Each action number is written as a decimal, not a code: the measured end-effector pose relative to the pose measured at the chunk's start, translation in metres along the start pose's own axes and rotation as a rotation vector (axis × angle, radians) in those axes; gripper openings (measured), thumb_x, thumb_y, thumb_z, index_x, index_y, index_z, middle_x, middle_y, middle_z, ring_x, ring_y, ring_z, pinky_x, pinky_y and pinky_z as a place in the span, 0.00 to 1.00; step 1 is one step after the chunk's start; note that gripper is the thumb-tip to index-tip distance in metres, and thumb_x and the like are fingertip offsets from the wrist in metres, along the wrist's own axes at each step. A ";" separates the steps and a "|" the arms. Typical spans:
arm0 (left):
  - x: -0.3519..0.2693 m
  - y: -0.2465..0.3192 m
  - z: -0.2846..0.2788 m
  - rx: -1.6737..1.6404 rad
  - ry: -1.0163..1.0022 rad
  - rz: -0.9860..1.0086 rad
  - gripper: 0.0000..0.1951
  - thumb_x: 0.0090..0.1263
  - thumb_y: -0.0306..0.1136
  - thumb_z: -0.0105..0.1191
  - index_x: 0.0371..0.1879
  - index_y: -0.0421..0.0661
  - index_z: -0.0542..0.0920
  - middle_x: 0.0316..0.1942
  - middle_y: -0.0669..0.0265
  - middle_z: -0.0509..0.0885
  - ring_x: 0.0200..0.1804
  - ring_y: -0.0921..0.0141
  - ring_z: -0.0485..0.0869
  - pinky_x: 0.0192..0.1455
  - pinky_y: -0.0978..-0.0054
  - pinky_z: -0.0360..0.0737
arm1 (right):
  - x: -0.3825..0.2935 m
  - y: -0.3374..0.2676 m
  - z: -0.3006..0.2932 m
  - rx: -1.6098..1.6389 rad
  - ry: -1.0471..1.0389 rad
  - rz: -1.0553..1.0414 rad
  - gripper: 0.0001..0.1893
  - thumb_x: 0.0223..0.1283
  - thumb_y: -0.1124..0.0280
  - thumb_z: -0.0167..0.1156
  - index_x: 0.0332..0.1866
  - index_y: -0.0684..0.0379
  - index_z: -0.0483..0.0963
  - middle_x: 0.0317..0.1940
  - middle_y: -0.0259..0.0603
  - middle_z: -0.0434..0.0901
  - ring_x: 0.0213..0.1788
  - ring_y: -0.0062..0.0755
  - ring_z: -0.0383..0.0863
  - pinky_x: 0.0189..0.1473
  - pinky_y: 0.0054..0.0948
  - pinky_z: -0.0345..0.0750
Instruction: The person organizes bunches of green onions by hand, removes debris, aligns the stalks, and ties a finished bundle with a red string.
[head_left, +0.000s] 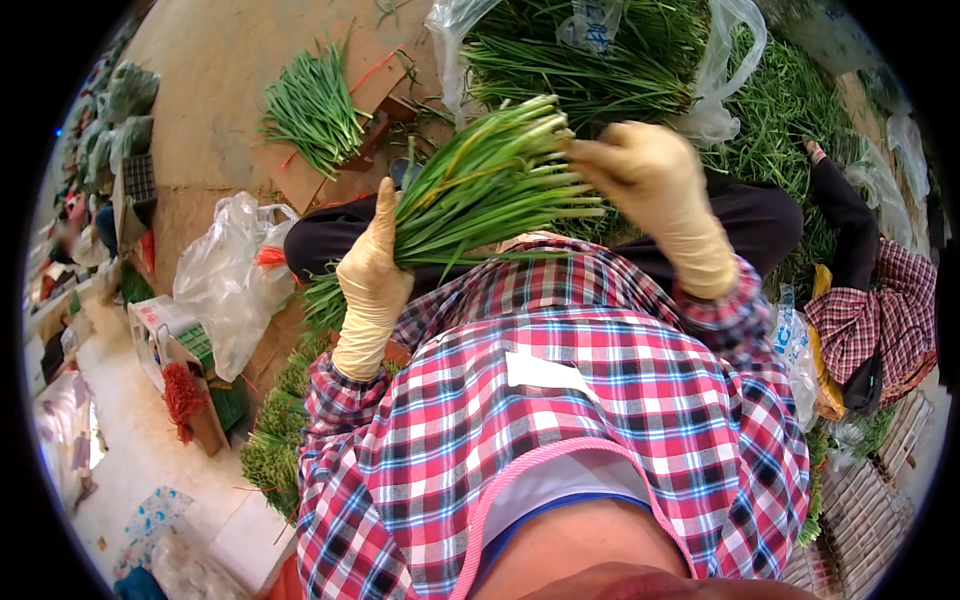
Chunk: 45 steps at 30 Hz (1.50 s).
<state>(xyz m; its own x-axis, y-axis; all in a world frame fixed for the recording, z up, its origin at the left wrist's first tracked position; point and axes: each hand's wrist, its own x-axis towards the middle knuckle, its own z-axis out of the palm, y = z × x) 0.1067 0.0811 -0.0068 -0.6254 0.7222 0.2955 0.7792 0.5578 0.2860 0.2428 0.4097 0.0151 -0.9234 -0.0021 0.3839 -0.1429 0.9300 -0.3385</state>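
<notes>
My left hand (375, 277), in a pale rubber glove, grips a loose bunch of long green stalks (480, 187), likely garlic chives, whose pale cut ends point up and right. Some yellowed strands lie among the green leaves. My right hand (645, 172), also gloved and blurred, is at the cut ends with its fingers bent; whether it pinches a stalk cannot be told. A smaller bunch of green stalks (315, 112) lies on cardboard at the upper left. Beyond my hands a large heap of stalks (577, 82) sits in an opened clear plastic bag (724, 67).
A crumpled clear bag (232, 277) and a box with red ties (184, 397) are at the left. Tied bunches (277, 435) stand beside my left arm. Loose greens (780, 127) cover the upper right floor. Another person (877, 315) is at the far right.
</notes>
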 end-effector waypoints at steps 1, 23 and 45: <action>0.001 0.004 0.001 -0.002 -0.003 0.006 0.52 0.52 0.24 0.70 0.80 0.53 0.60 0.55 0.61 0.88 0.45 0.59 0.89 0.42 0.69 0.85 | 0.006 -0.005 0.019 -0.024 0.027 -0.088 0.11 0.53 0.65 0.74 0.43 0.48 0.86 0.31 0.35 0.78 0.32 0.36 0.79 0.35 0.33 0.78; 0.026 0.008 -0.011 0.139 0.074 0.285 0.34 0.59 0.21 0.57 0.68 0.62 0.79 0.58 0.65 0.86 0.44 0.65 0.88 0.41 0.72 0.84 | 0.028 -0.018 0.018 0.371 -0.060 -0.045 0.15 0.55 0.66 0.73 0.49 0.47 0.87 0.43 0.39 0.84 0.43 0.39 0.86 0.43 0.33 0.83; 0.016 -0.010 -0.007 0.117 0.048 0.202 0.35 0.54 0.18 0.56 0.65 0.62 0.82 0.57 0.63 0.86 0.44 0.62 0.88 0.45 0.69 0.85 | -0.029 0.035 -0.058 1.810 0.501 0.545 0.13 0.76 0.66 0.59 0.51 0.66 0.81 0.25 0.28 0.75 0.18 0.15 0.63 0.33 0.23 0.74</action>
<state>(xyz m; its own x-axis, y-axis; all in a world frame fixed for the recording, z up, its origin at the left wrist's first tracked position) 0.0887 0.0838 0.0017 -0.4553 0.8051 0.3801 0.8865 0.4496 0.1094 0.2849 0.4638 0.0418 -0.8665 0.4992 0.0100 -0.3631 -0.6162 -0.6989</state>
